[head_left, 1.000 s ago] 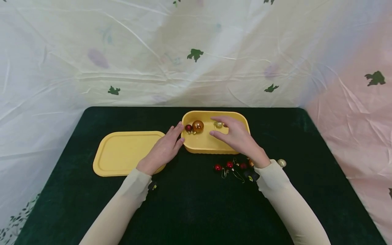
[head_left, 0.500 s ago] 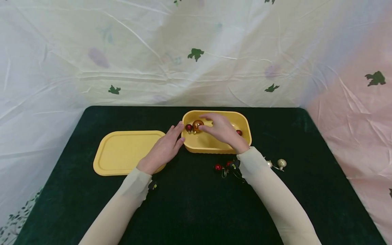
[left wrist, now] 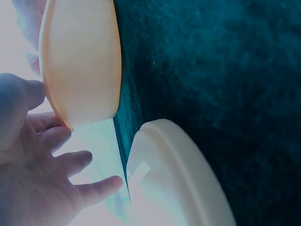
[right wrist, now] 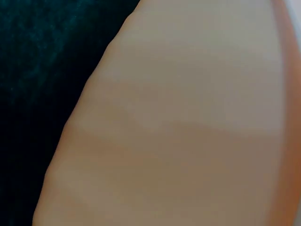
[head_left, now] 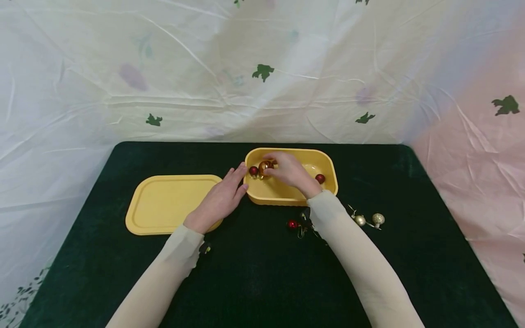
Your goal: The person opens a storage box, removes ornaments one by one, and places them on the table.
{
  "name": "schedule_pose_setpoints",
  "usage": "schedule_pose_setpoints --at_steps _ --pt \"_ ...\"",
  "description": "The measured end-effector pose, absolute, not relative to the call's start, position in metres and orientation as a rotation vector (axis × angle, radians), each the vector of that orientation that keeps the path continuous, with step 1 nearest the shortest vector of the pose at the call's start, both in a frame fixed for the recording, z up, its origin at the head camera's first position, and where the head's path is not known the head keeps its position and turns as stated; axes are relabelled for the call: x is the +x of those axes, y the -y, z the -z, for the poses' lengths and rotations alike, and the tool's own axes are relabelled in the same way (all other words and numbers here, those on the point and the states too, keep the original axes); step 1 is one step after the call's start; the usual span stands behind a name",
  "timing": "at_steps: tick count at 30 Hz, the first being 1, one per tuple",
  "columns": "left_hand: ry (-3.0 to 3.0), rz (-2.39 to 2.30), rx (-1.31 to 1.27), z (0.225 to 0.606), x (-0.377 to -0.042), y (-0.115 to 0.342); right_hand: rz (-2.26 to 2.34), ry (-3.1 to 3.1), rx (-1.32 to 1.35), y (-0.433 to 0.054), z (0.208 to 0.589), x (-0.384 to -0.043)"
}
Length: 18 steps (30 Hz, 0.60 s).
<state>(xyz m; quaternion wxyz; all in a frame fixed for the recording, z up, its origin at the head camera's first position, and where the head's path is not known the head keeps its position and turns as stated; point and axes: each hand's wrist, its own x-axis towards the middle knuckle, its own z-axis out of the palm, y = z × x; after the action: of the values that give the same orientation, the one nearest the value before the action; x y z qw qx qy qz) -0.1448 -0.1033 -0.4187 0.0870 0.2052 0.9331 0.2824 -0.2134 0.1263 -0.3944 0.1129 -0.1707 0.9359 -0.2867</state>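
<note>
A yellow open box [head_left: 283,201] stands near the table's far edge. My left hand [head_left: 217,200] touches its left end with fairly straight fingers; in the left wrist view the fingers [left wrist: 54,136] meet the box [left wrist: 84,61] at its rim. Inside the box, my right hand [head_left: 289,172] curls thumb and fingers round a shiny orange bauble [head_left: 264,168]. Left of that bauble lies a small dark red bauble [head_left: 253,171]. Another red bauble [head_left: 320,178] rests at the box's right side. The right wrist view is filled by the box wall [right wrist: 178,117], hiding the hand there.
A yellow lid [head_left: 168,205] lies flat on the dark green table [head_left: 254,282], partly under my left hand. In front of the box are a red bauble [head_left: 292,224] and others partly hidden by my right sleeve. Two gold baubles [head_left: 378,219] lie further right.
My right hand has moved left inside the box, from the small gold bauble to the orange one, and its fingers have closed in. The left hand has stayed in place.
</note>
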Motion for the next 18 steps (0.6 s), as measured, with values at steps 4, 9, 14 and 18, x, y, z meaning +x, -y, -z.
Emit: schedule_pose_setpoints --at_steps 4,9,14,18 --pt "-2.780 -0.845 0.613 0.419 -0.145 0.103 0.816 -2.748 -0.483 -0.124 0.397 -0.215" --pt "-2.781 -0.847 0.617 0.419 -0.145 0.102 0.775 -2.773 -0.492 -0.121 0.397 -0.215" --pt "-2.778 -0.848 0.617 0.419 -0.144 0.102 0.834 -2.779 -0.487 -0.121 0.389 -0.209" --pt "-2.770 -0.843 0.602 0.419 -0.144 0.103 0.901 -2.793 -0.490 -0.123 0.379 -0.202"
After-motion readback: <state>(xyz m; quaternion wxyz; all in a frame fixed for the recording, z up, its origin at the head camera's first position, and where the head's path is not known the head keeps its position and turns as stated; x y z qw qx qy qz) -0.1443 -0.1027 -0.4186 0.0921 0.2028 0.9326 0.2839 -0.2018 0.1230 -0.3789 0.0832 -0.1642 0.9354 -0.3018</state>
